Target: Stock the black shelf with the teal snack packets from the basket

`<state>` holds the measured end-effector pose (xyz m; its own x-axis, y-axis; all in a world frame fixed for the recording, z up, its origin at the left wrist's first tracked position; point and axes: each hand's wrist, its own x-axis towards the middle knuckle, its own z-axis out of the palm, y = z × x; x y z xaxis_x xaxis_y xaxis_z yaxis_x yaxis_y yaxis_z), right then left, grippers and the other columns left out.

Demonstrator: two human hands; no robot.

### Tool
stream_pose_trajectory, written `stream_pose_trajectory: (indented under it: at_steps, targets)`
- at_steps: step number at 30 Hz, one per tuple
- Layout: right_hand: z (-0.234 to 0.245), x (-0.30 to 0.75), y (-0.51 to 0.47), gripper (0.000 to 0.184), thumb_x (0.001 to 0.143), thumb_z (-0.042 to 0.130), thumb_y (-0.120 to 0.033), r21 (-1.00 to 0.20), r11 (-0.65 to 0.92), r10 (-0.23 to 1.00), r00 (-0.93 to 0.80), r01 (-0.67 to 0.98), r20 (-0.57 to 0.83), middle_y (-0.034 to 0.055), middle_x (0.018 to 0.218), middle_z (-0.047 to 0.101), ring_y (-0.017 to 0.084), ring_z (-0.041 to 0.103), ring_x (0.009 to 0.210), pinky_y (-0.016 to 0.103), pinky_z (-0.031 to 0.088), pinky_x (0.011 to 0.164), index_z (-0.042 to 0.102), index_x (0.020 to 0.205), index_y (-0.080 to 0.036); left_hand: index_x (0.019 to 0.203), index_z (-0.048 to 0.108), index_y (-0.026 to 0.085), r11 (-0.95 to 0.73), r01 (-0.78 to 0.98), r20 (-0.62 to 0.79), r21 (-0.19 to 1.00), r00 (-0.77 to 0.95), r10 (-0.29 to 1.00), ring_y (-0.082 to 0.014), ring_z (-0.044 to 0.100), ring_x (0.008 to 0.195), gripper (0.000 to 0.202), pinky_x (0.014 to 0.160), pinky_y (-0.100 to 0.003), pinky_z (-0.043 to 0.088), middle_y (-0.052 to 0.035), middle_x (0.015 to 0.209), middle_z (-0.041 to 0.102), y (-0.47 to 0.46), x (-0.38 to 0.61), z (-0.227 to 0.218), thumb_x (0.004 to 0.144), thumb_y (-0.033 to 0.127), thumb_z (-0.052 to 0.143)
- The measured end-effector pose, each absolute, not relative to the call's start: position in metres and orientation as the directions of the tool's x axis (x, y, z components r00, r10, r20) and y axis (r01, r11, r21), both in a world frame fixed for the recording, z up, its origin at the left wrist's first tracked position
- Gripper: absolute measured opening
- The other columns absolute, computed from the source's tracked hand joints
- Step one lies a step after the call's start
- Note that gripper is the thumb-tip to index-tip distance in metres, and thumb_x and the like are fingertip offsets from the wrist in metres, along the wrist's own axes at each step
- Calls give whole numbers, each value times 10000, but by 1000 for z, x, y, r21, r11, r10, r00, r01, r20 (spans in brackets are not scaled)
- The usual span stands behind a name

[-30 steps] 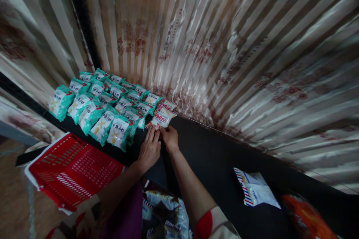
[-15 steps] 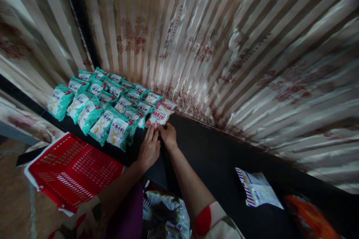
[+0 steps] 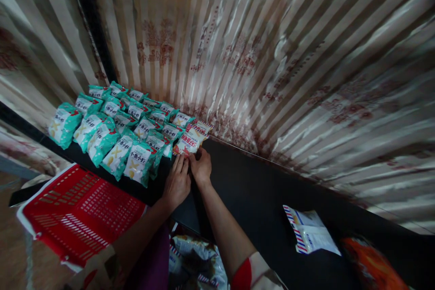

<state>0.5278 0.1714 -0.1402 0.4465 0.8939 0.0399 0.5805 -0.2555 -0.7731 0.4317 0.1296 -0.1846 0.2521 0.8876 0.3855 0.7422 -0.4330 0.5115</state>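
A red-and-white snack bag (image 3: 189,143) stands at the right end of the rows of teal snack bags (image 3: 141,161), close to the curtain. My left hand (image 3: 177,181) has its fingers on the near lower edge of that red-and-white bag. Gripping the bag's lower right corner is my right hand (image 3: 201,166), thumb toward the left hand. Another red-and-white bag (image 3: 203,126) shows partly behind the one between my hands. My fingertips are partly hidden against the packaging.
Below the black shelf (image 3: 238,181) on the left sits a red plastic basket (image 3: 84,213). Silvery snack bags (image 3: 200,258) lie beneath my forearms. To the right are a striped-edge white bag (image 3: 311,231) and an orange package (image 3: 370,263). A patterned curtain (image 3: 238,54) hangs behind.
The view has shifted slightly, so the shelf's left part appears farther left. Both hands stay at the red-and-white snack bag, with hardly any movement relative to it.
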Motion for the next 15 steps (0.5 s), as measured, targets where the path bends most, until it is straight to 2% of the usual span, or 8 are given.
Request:
stream_pose_trajectory:
  at_steps: [3, 6, 11, 15]
  targets:
    - [-142, 529, 170, 482, 734, 584, -322, -772, -265, 861, 502, 578, 80, 155, 1131, 594, 254, 572, 1013, 346, 438, 897, 562, 1172, -122, 1316, 431, 44, -422, 752, 387, 505, 240, 890, -295, 257, 1384, 488, 1104, -481, 317, -212, 1449, 355, 129, 432, -184, 835, 119, 402]
    - [-148, 532, 173, 511, 726, 583, -302, -796, -220, 861, 496, 563, 112, 186, 1209, 572, 282, 512, 1143, 376, 393, 971, 546, 1188, -84, 1322, 427, 53, -417, 755, 382, 505, 238, 893, -293, 269, 1380, 484, 1101, -480, 319, -208, 1448, 359, 129, 432, -182, 848, 151, 412]
    - [-157, 536, 180, 477, 717, 593, -300, -862, -136, 894, 435, 488, 105, 109, 1143, 644, 245, 576, 1073, 355, 429, 930, 566, 1169, -150, 1339, 406, 50, -442, 755, 387, 484, 269, 882, -269, 206, 1404, 485, 1122, -463, 291, -180, 1464, 348, 130, 431, -181, 865, 149, 387]
    - [-161, 537, 182, 452, 714, 601, -309, -881, -96, 906, 407, 464, 116, 70, 1109, 668, 227, 602, 1038, 343, 444, 917, 581, 1150, -191, 1339, 407, 68, -444, 771, 374, 457, 287, 882, -268, 222, 1399, 475, 1118, -481, 291, -162, 1470, 345, 132, 431, -182, 873, 152, 372]
